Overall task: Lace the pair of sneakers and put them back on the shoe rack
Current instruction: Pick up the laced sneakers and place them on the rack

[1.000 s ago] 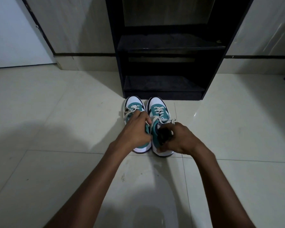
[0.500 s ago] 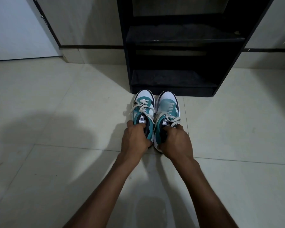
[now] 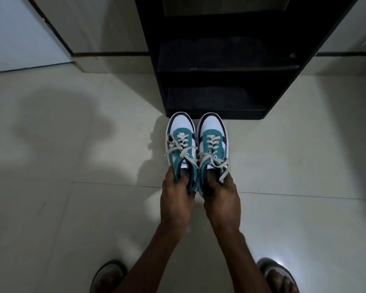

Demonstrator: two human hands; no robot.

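Observation:
Two teal-and-white sneakers with cream laces sit side by side, toes pointing at the black shoe rack (image 3: 281, 96). My left hand (image 3: 175, 199) grips the heel collar of the left sneaker (image 3: 181, 136), fingers tucked inside the opening. My right hand (image 3: 221, 200) holds the heel of the right sneaker (image 3: 212, 134) the same way. Both shoes appear raised off the tiled floor, with their shadow cast to the left. Loose lace ends hang over the sides. The rack's two visible shelves are dark and bare.
Pale glossy floor tiles (image 3: 72, 208) spread all around. My two feet in sandals (image 3: 109, 275) show at the bottom edge. A wall with a dark skirting strip (image 3: 110, 53) runs behind the rack, and a white door panel (image 3: 13, 34) is at far left.
My hands shifted from the laces to the heels, then lifted both sneakers together and brought them nearer the rack. The view tilted down, so my feet now show.

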